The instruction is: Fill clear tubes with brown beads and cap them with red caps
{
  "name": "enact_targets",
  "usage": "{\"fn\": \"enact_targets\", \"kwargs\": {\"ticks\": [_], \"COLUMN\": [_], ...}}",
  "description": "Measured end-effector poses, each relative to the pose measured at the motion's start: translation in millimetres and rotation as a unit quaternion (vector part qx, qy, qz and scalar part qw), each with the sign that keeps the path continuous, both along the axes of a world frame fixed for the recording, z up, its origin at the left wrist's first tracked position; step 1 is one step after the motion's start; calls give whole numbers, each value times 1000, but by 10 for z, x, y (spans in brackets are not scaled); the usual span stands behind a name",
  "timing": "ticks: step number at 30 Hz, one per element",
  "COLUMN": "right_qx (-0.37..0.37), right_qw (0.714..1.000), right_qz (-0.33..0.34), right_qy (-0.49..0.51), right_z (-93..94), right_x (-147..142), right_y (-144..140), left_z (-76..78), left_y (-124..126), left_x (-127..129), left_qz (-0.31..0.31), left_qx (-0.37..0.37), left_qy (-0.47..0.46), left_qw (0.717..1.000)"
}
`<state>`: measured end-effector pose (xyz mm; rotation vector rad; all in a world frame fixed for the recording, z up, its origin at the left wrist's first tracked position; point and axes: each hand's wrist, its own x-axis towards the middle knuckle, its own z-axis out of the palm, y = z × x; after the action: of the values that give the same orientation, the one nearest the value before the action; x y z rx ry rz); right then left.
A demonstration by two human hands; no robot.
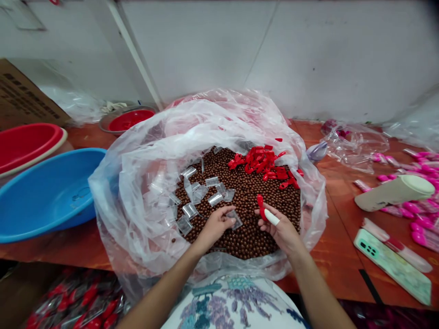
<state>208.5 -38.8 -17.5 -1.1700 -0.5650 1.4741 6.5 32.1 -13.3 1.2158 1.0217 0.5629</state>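
Over the brown round beads [250, 233], my left hand [216, 225] pinches a clear plastic case [234, 220] between thumb and fingers. A red plastic cap [261, 206] with a narrow tip is held upright in my right hand [279, 226], whose thumb has a white cover. The two hands are a short way apart. Left of them, several loose clear plastic cases [215, 198] lie on the beads. Beyond my right hand is a pile of red plastic caps [257, 160]. A translucent plastic bag [144, 155] surrounds it all.
At left stand a blue basin [44, 196] and a red basin [29, 141]. On the red table [329, 219] at right are a phone [393, 265], a tube [413, 258], a pale cylinder [394, 193] and many pink-capped tubes [420, 208]. A wall [219, 50] rises behind.
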Motion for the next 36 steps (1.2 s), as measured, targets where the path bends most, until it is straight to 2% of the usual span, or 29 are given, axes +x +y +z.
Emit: {"fn": "enact_targets", "kwargs": {"ticks": [4, 6, 9, 12, 16, 18, 24, 29, 36], "right_qx": [5, 7, 2, 43, 88, 90, 65, 53, 47], "right_qw": [990, 984, 975, 936, 871, 855, 817, 817, 859], "right_qz": [-20, -42, -46, -31, -34, -26, 67, 67, 37], "right_qy": [-141, -173, -217, -347, -481, -509, -570, -570, -508], "right_z": [-89, -111, -130, -138, -108, -77, -48, -125, -184], "right_x": [6, 18, 49, 86, 115, 119, 166, 266, 324], "right_y": [-52, -77, -119, -170, -239, -267, -323, -345, -352], "left_z": [-43, -47, -41, -46, -74, -80, -103, -156, -204], "left_y": [-11, 2, 33, 59, 71, 75, 89, 80, 59], "left_x": [-19, -39, -79, -102, -59, -11, 157, 255, 329], "left_qz": [-1, 9, 28, 29, 3, -12, -39, -55, -63], "left_qx": [-36, -1, 100, 153, 162, 162, 131, 103, 41], "left_qy": [-17, 10, 96, 166, 184, 190, 186, 163, 105], "left_qw": [999, 1000, 990, 974, 969, 968, 973, 980, 992]}}
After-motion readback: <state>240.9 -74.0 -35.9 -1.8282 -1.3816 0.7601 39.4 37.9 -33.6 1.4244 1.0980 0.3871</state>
